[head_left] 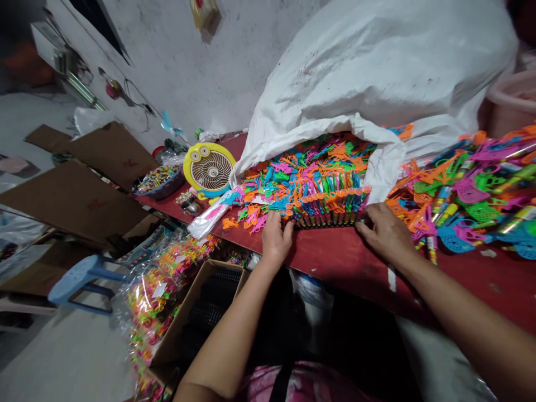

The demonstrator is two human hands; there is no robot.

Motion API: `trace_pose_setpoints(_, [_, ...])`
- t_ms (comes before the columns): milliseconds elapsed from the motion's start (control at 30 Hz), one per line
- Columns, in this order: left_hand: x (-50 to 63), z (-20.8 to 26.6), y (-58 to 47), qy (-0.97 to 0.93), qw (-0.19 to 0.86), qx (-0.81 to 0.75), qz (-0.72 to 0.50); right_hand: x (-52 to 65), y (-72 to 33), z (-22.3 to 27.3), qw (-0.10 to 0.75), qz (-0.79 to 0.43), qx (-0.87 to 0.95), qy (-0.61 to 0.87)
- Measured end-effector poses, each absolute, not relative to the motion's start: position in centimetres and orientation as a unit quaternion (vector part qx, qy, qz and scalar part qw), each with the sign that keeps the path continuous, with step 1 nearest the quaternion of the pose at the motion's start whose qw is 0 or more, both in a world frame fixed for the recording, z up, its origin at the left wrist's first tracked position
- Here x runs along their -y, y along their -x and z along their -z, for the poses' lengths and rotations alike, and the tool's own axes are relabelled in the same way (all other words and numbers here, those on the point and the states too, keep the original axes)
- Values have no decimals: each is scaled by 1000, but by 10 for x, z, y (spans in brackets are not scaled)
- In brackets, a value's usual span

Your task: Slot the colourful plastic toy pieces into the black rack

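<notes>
In front of the white sack (pixel 377 67), a black rack (pixel 324 225) is standing on the red table (pixel 335 259), just outside the sack's mouth and between the two hands. It is holding a row of upright sticks topped with orange, pink, green and blue plastic pieces (pixel 330 198).

The sack is lying with its mouth gaping, and loose pieces (pixel 288 170) in the same colours are filling the opening and spilling out at its left. A yellow fan (pixel 213 172) is standing just left of the sack; farther left, a basin (pixel 168 191) is holding many small coloured parts. Below the sack, to the left, an open carton (pixel 167 346) is holding black racks, and clear bags (pixel 153 290) beside it are bulging with bright pieces. Right of the sack's mouth, finished-looking sticks (pixel 473 206) are lying in a heap.

Before the sack, the left hand (pixel 276 239) is resting at the rack's left end, the right hand (pixel 384 231) at its right end. Both are keeping their fingers partly bent, with thumbs apart; whether either is gripping the rack or merely touching it, I cannot tell.
</notes>
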State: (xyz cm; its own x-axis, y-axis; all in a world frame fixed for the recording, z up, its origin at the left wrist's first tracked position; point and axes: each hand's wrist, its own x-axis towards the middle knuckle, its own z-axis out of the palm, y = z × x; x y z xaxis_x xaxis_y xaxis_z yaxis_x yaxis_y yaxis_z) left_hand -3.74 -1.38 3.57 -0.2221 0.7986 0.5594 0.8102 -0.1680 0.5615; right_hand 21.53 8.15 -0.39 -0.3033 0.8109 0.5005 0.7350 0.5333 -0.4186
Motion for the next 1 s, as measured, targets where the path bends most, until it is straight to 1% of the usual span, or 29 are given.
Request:
trace_pose_setpoints(167, [11,-30,43,605,19,640,473,-83,-215,4,348,-60,805,477])
trace_pose_setpoints(433, [13,-22,44,576,-11,619,534,-81,-216,4,344,-63,802,484])
trace_pose_setpoints(733, [15,-32,51,603,-35,624,496,-82,-216,3,339,-60,804,485])
trace_pose_setpoints(1000, [13,-28,50,613,-24,637,467,-81,-215,2,341,-66,803,484])
